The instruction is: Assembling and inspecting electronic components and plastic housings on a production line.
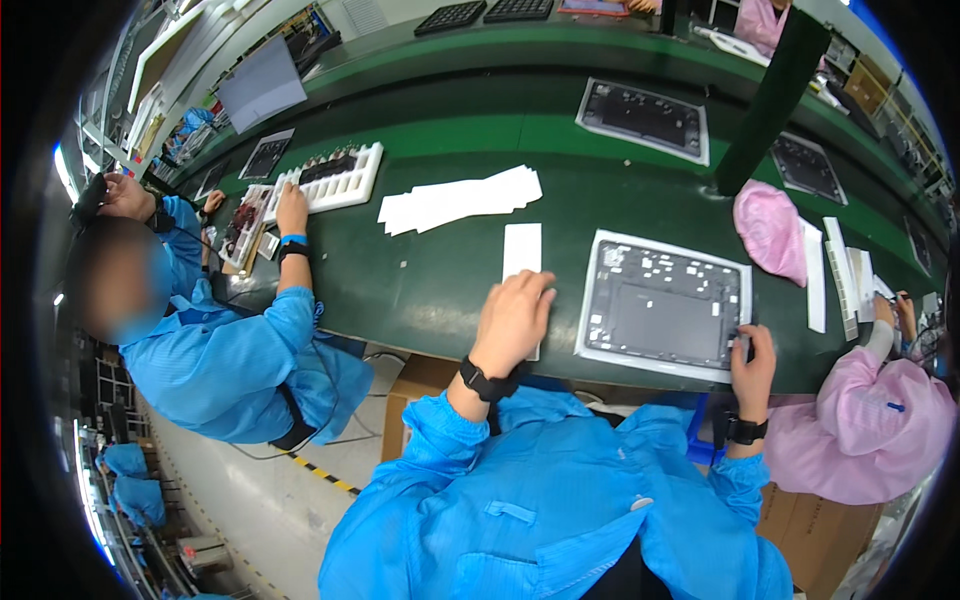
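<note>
A dark tablet casing (668,312) dotted with small white pieces lies in a white frame-like holder (590,347) in front of me. My right hand (754,368) is at its lower right corner, thumb and bent forefinger close together; anything pinched between them is too small to make out. To the left of the holder, my left hand (514,318) lies over a white strip of paper or card (522,248), fingers extended and loosely apart. The hand covers the strip's middle. Farther back lies a fanned stack of white sheets (460,202).
A co-worker in blue (230,350) reaches into a white slotted tray (345,182) at left. At right are a pink cloth cap (770,232), white strips (838,275) and a person in pink (865,425). Another casing (645,118) lies behind, near a green post (770,100).
</note>
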A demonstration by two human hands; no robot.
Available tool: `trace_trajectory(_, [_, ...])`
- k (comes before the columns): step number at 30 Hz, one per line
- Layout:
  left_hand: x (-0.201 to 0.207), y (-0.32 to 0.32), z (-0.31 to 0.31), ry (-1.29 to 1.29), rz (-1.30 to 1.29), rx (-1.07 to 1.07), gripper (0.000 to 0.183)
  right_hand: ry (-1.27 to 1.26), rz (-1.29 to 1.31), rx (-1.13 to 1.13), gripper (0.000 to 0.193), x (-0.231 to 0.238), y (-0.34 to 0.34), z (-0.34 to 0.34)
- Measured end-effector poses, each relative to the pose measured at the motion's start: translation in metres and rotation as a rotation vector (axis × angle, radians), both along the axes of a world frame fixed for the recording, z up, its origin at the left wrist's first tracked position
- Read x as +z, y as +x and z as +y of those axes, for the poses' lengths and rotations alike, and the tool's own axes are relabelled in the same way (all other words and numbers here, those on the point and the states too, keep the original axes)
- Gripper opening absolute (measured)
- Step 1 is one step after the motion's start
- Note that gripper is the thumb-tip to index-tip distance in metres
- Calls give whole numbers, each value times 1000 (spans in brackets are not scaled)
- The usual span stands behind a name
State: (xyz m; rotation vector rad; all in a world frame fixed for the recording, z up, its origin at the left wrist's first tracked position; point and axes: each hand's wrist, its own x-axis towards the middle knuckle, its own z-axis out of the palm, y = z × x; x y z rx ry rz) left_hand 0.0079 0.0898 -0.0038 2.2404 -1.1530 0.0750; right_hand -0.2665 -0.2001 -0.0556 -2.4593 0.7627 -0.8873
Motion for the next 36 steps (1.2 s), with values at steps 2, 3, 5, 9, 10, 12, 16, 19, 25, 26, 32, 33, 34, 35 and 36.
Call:
trace_trajectory(2, [-13, 6, 18, 62, -12, 73, 38, 4, 7, 7, 23, 3, 1, 5])
trace_trajectory(3, [-21, 5, 22, 151, -19, 24, 45, 16, 11, 5, 24, 5, -1, 5])
trace_trajectory(5, [-35, -2, 27, 285, 48, -74, 61, 38, 21, 0, 26, 5, -3, 7])
trace_trajectory(9, [-37, -20, 19, 266, -2, -123, 58, 35, 32, 18, 32, 3, -3, 2])
trace_trajectory(10, [-37, -19, 18, 259, -17, -104, 58, 43, 36, 29, 34, 0, -2, -1])
trace_trajectory(12, [-39, -17, 16, 203, -54, -86, 55, 97, 33, -21, 38, -6, -6, -12])
trace_trajectory(16, [-51, -11, 24, 51, 84, -119, 52, 347, -339, -14, 40, 17, 2, -6])
trace_trajectory(19, [-52, -8, 23, 100, 4, -146, 62, 484, -504, 79, 29, 25, 18, 11])
trace_trajectory(25, [-44, -6, 29, 189, 2, -190, 78, 705, -341, 130, 28, 30, 95, 102])
trace_trajectory(26, [-43, -6, 29, 197, 3, -201, 79, 782, -314, 193, 23, 31, 106, 116])
trace_trajectory(32, [-52, -2, 33, 103, 18, -211, 60, 963, -151, 435, 13, 12, 143, 135])
trace_trajectory(33, [-53, -2, 33, 103, 21, -212, 60, 957, -121, 451, 12, 7, 144, 134])
trace_trajectory(34, [-52, -3, 32, 86, 25, -212, 57, 957, -118, 448, 12, 6, 145, 134])
trace_trajectory(35, [-52, -3, 31, 68, 29, -212, 54, 942, -132, 449, 12, 5, 146, 135])
trace_trajectory(36, [-51, -3, 31, 70, 30, -213, 54, 929, -148, 452, 11, 4, 147, 135])
